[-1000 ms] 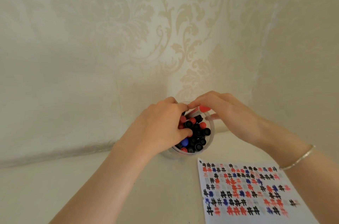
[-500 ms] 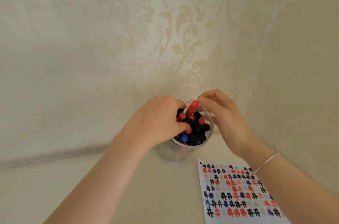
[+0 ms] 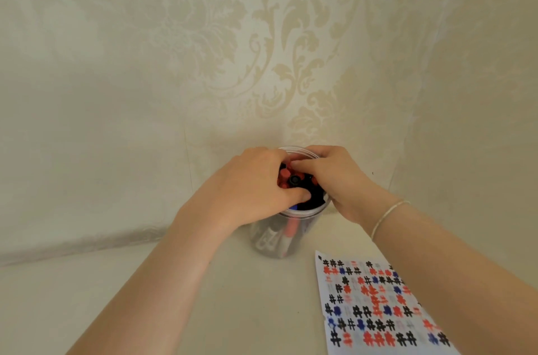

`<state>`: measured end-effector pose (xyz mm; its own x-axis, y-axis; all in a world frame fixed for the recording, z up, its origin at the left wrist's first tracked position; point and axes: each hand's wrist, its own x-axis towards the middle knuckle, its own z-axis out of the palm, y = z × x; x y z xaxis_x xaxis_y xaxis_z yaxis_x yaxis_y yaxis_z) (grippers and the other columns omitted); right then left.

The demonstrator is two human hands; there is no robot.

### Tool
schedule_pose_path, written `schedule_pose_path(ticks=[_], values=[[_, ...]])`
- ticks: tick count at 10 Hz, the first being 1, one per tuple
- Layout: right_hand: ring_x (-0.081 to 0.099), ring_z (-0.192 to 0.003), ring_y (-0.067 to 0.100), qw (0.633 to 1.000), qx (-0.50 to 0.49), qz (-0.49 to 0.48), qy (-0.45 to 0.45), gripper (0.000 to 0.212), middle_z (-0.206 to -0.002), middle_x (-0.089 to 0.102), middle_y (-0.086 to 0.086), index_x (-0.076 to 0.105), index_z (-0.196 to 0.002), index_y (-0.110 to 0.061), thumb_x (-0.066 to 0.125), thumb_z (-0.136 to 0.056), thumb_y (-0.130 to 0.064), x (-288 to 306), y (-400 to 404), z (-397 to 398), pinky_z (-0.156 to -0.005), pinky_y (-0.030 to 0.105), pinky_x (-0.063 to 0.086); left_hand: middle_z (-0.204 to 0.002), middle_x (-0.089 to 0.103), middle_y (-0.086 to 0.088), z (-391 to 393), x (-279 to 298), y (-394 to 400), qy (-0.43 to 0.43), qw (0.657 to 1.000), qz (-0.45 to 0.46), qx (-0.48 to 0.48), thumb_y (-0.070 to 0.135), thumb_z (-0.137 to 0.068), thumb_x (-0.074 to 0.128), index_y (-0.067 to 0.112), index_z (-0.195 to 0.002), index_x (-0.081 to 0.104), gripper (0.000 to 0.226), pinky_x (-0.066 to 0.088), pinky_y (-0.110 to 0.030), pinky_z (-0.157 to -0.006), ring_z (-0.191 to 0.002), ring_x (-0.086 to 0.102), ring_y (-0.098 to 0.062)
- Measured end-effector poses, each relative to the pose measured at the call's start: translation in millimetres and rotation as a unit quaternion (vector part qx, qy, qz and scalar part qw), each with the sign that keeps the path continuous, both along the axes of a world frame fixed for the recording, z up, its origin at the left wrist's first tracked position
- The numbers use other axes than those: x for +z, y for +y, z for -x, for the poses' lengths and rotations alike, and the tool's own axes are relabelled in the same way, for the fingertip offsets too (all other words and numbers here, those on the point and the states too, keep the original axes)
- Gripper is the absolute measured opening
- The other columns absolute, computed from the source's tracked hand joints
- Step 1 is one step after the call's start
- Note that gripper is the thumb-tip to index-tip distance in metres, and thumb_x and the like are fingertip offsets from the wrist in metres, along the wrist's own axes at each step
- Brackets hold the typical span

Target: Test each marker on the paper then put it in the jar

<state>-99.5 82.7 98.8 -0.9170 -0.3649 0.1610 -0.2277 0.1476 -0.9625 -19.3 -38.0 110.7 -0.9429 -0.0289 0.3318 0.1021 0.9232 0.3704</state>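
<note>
Both hands were gathered over the mouth of the clear round plastic jar (image 3: 286,234), which stood near the back of the pale tabletop (image 3: 145,296), close to the cream damask-patterned wall (image 3: 203,49). The left hand (image 3: 250,189) curled over the near rim, its thumb pressed among the packed red, black and blue marker caps (image 3: 295,180); the right hand (image 3: 334,174) reached in from the far side, fingers bent down onto the caps, though whether it pinched one marker could not be told. The step looked like seating a marker into a nearly full jar, best done by parting the neighbours with the left fingers and sliding it straight down rather than forcing it, while steadying the jar against tipping. The white paper sheet (image 3: 375,305) covered in red, black and blue hash marks lay to the right and nearer, apart from the jar and partly under the right forearm. Open room lay to the left and front; the wall crowded the back.
</note>
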Motion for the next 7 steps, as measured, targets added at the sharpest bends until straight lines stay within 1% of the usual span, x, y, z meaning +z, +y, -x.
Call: schedule_pose_path(ticks=[1,2,3,4,5,6,7], values=[[0.069,-0.088,0.032,0.999,-0.006,0.013,-0.047,0.015,-0.091,0.072,0.020,0.073,-0.089,-0.001,0.065,-0.078,0.006,3,-6,7,-0.084,0.039,0.056,-0.102,0.057,0.010,-1,-6,-7,-0.009,0.998,-0.061,-0.018,0.056,-0.077,0.060,0.035,-0.105,0.054,0.036,0.049,-0.030,-0.079,-0.091,0.056,-0.010],[0.069,-0.089,0.030,0.996,-0.026,0.000,-0.089,0.016,-0.089,0.073,0.016,0.074,-0.088,-0.001,0.069,-0.074,0.005,6,-11,22,-0.086,0.038,0.055,-0.116,0.050,0.015,-2,-11,-11,-0.026,0.991,-0.115,-0.057,0.063,-0.080,0.052,0.046,-0.113,0.053,0.037,0.041,-0.022,-0.088,-0.108,0.049,-0.003],[0.064,-0.072,0.025,0.989,-0.041,0.002,-0.141,0.014,-0.076,0.069,0.008,0.070,-0.079,-0.003,0.065,-0.074,0.009,8,-16,27,-0.066,0.032,0.055,-0.114,0.052,0.020,1,-9,-12,-0.059,0.986,-0.143,-0.055,0.070,-0.072,0.056,0.044,-0.114,0.054,0.050,0.044,-0.017,-0.082,-0.107,0.051,0.002],[0.062,-0.064,0.026,0.975,-0.043,0.091,-0.197,0.012,-0.075,0.068,0.011,0.070,-0.079,-0.002,0.064,-0.070,0.003,2,-14,29,-0.051,0.024,0.049,-0.102,0.057,0.023,4,-10,-11,-0.051,0.985,-0.156,-0.050,0.061,-0.071,0.067,0.042,-0.106,0.055,0.042,0.050,-0.009,-0.064,-0.089,0.059,0.005],[0.062,-0.078,0.026,0.959,-0.036,0.189,-0.206,0.014,-0.082,0.068,0.009,0.070,-0.083,-0.009,0.067,-0.073,-0.019,-8,-5,27,-0.068,0.034,0.045,-0.107,0.053,0.014,8,-17,-8,-0.027,0.989,-0.143,-0.018,0.065,-0.067,0.067,0.033,-0.109,0.056,0.054,0.047,-0.009,-0.058,-0.088,0.056,0.000],[0.065,-0.089,0.023,0.957,-0.080,0.236,-0.152,0.018,-0.088,0.072,0.007,0.068,-0.089,-0.009,0.056,-0.088,-0.023,-13,12,23,-0.083,0.033,0.050,-0.117,0.049,0.011,12,-25,-1,-0.005,0.991,-0.134,0.018,0.071,-0.065,0.063,0.030,-0.117,0.053,0.067,0.049,-0.020,-0.077,-0.095,0.055,-0.003],[0.067,-0.093,0.021,0.961,-0.147,0.232,-0.035,0.017,-0.088,0.073,0.006,0.068,-0.089,-0.012,0.053,-0.092,-0.016,0,40,10,-0.094,0.039,0.050,-0.145,0.031,0.004,6,-27,6,-0.001,0.992,-0.121,0.041,0.075,-0.068,0.055,0.028,-0.134,0.040,0.082,0.048,-0.032,-0.095,-0.111,0.056,-0.013]])
